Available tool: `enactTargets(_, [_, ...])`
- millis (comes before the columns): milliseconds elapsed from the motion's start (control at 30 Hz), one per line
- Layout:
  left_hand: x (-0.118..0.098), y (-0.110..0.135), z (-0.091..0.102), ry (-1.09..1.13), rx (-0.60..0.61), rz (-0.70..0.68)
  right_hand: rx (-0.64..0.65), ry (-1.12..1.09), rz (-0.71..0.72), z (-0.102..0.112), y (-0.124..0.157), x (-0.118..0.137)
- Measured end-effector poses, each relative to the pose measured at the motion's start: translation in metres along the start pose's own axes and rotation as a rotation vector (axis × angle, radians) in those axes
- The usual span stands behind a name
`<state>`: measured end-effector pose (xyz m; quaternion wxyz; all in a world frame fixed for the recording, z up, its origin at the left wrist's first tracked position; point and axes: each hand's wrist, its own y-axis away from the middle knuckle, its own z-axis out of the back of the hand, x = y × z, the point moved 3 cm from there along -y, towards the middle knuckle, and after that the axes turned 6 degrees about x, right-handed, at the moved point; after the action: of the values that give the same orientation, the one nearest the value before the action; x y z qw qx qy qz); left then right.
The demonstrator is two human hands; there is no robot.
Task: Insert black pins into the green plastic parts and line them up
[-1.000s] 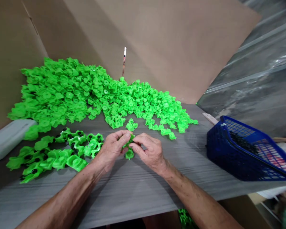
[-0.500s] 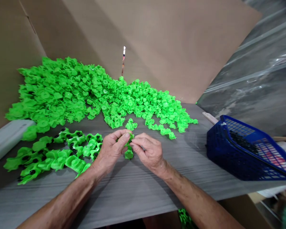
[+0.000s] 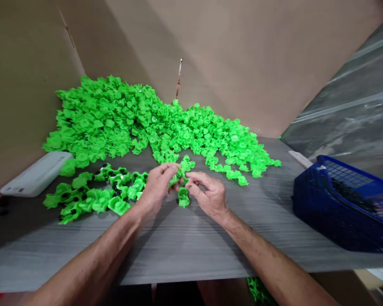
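Observation:
My left hand (image 3: 161,183) is closed, its thumb and fingers pinching a bright green plastic piece (image 3: 179,173). Close on the right, my right hand (image 3: 210,194) has thumb and forefinger pressed together beside that piece; whatever is between the fingertips is too small to make out. Just below the hands a loose green piece (image 3: 183,198) lies on the grey table (image 3: 178,246). Left of my left hand is a group of green pieces fitted with black parts (image 3: 94,199). Behind the hands spreads a large heap of green pieces (image 3: 115,119).
A blue plastic basket (image 3: 325,208) holding small dark parts (image 3: 351,195) stands at the right. A white plastic container (image 3: 35,175) lies at the left. Brown board walls (image 3: 236,63) enclose the back, with a thin stick (image 3: 179,78) upright behind the heap.
The view has shifted left, so everything sits further right. My hands have drawn slightly apart, and the green piece in my left hand shows more now.

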<state>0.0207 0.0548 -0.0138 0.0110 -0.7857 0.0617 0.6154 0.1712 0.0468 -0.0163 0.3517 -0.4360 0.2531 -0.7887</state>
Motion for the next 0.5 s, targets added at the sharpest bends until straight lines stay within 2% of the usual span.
enactTargets(100, [-0.012, -0.007, 0.017, 0.048, -0.096, -0.071, 0.086, 0.088, 0.074, -0.002, -0.001, 0.007])
enactTargets(200, [-0.016, -0.013, 0.027, 0.067, -0.115, -0.078, 0.336, 0.235, 0.202, -0.015, 0.000, 0.019])
enactTargets(267, [-0.015, -0.015, 0.030, 0.099, -0.108, -0.075, 0.458, 0.340, 0.237, -0.025, 0.000, 0.025])
enactTargets(367, [-0.014, -0.016, 0.032, 0.174, -0.094, -0.075, 0.554, 0.467, 0.254, -0.043, -0.001, 0.032])
enactTargets(500, [-0.014, -0.016, 0.032, 0.247, -0.095, -0.024, 0.618, 0.600, 0.275, -0.065, 0.001, 0.039])
